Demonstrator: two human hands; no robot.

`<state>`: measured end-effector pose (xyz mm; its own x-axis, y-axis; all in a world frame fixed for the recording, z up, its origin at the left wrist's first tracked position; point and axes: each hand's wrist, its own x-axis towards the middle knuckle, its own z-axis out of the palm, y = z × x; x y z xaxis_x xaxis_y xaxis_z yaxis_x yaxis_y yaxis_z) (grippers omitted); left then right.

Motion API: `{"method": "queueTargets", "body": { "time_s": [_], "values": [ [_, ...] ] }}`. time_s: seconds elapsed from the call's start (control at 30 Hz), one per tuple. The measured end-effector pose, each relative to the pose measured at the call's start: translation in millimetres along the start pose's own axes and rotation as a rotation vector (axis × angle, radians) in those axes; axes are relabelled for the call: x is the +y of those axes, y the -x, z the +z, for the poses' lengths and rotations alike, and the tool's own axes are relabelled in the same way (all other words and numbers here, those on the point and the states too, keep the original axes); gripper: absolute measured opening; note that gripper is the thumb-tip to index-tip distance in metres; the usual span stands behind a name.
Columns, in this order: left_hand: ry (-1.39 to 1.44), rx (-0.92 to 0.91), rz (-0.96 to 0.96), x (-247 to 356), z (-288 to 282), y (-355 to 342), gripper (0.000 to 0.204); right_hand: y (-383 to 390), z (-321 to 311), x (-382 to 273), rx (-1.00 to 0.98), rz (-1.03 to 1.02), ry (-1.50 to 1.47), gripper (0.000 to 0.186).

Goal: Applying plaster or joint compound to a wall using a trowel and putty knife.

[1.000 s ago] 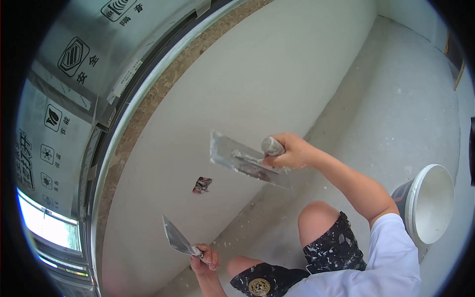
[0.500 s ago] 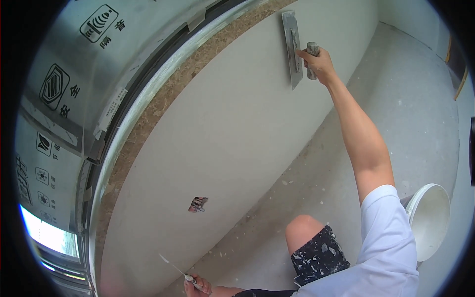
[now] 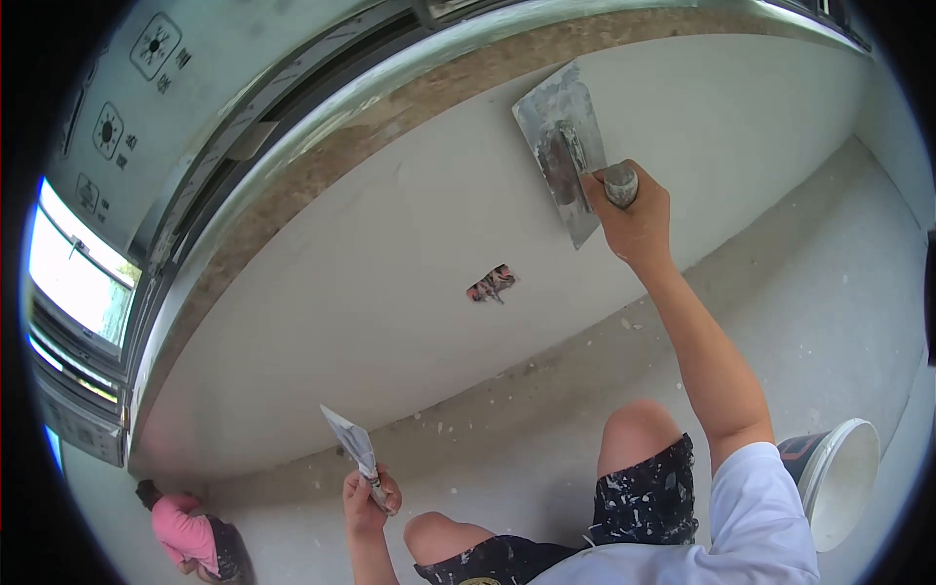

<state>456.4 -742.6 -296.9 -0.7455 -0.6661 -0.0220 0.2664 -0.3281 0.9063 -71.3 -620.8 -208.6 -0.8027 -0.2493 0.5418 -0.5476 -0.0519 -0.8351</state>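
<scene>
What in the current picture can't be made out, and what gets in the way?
All in the head view:
- Far side of the trowel: hidden by its own blade.
- Most fingertips of the right hand: hidden by the hand itself and the handle.
- Exact contents of the hole in the wall: too small.
- Hands of the person in pink: too small.
- Badge on the shorts: cut off by the lower edge.

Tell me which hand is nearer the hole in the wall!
Right. The right hand, holding a trowel, is above and to the right of the hole in the picture. The left hand, holding a putty knife, is farther off, below and left.
</scene>
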Motion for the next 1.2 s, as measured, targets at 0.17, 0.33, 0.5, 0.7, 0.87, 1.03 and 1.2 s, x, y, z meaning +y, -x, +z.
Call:
{"method": "queueTargets", "body": {
  "time_s": [0.17, 0.33, 0.5, 0.7, 0.87, 1.03, 1.2],
  "values": [
    [0.062, 0.070, 0.024, -5, -43, 36, 0.040, 48, 65, -41, -0.031, -0.064, 0.084, 0.030],
    [0.114, 0.143, 0.008, -13, -64, 53, 0.039, 80, 105, -77, -0.061, -0.151, 0.014, 0.029],
    [0.159, 0.155, 0.034, -6, -82, 92, 0.038, 123, 158, -122, -0.097, -0.116, 0.103, 0.026],
    [0.195, 0.192, 0.044, -3, -95, 120, 0.040, 168, 219, -164, -0.133, -0.214, 0.025, 0.030],
    [0.205, 0.289, 0.087, -2, -93, 139, 0.040, 205, 281, -193, -0.216, -0.199, 0.068, 0.036],
    [0.248, 0.328, 0.160, -5, -103, 194, 0.040, 259, 343, -234, -0.318, -0.239, 0.063, 0.040],
    [0.285, 0.438, 0.221, -18, -103, 260, 0.037, 323, 393, -285, -0.381, -0.309, 0.069, 0.040]
  ]
}}
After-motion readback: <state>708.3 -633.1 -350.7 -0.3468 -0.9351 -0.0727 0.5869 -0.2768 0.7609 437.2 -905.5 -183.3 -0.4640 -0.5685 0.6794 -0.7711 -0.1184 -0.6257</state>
